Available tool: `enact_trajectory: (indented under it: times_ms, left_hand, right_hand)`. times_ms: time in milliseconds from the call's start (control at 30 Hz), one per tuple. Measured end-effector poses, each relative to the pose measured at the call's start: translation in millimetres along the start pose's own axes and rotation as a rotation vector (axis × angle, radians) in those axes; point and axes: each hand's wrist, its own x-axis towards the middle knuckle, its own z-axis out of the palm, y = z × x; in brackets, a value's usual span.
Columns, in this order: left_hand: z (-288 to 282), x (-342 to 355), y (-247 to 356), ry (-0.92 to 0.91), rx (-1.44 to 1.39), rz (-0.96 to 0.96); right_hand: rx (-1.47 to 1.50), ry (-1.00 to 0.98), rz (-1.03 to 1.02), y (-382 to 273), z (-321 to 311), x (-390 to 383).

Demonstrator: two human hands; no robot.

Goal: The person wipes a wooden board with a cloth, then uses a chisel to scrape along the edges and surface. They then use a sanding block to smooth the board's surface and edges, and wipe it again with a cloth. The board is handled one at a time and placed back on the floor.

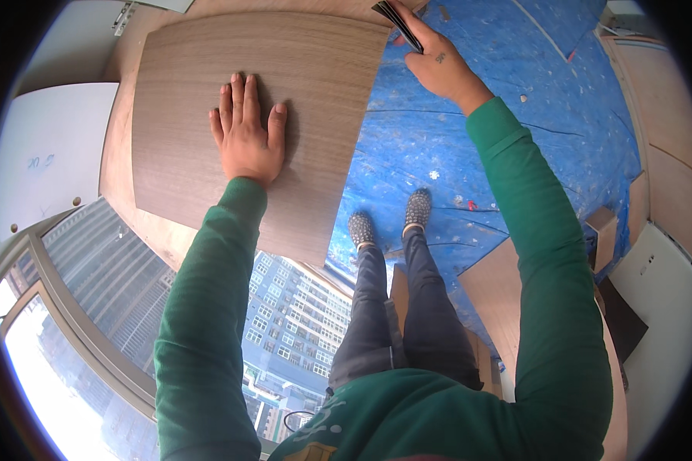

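Observation:
A large brown wood-grain panel [184, 100] lies flat at the upper left, on a paler wooden surface. My left hand [250, 134] presses palm down on its middle, fingers stretched out and holding nothing. Beyond the panel's far right corner, my right hand [446, 69] is closed around a narrow black tool [402, 27] with a slim, flat body. Its exact kind is hard to make out, and its far end sits close to the panel's edge. Part of the grip is hidden by the fingers.
Blue sheeting [469, 146], specked with debris, covers the floor around my feet. White cabinet panels [50, 146] stand at the left, above a window [77, 369] onto tall buildings. Loose boards [500, 292] and a pale panel [661, 300] lean at the right.

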Motion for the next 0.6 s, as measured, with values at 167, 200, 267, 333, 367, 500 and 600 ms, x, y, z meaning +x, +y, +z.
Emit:
enact_trajectory:
  times_ms: [167, 200, 267, 333, 367, 500, 600]
  left_hand:
    - [3, 0, 0, -0.004, 0.011, 0.004]
    - [2, -1, 0, -0.008, 0.012, 0.001]
    - [1, -1, -1, -0.003, 0.016, -0.002]
    - [2, 0, 1, -0.001, 0.010, -0.001]
    - [4, 2, 4, 0.000, 0.001, 0.005]
    - [5, 2, 2, 0.009, 0.019, 0.015]
    - [3, -2, -3, 0.031, 0.041, 0.015]
  right_hand:
    - [-0.072, 0.074, -0.144, 36, 46, -42]
    - [-0.085, 0.066, -0.127, 30, 48, -50]
    - [0.003, 0.115, -0.007, 21, 38, -40]
    - [0.034, 0.154, 0.051, -1, 24, -25]
    - [-0.024, 0.196, -0.011, 3, 24, -21]
    - [-0.385, 0.356, -0.355, 32, 69, -27]
    - [-0.459, 0.216, -0.415, 28, 58, -49]
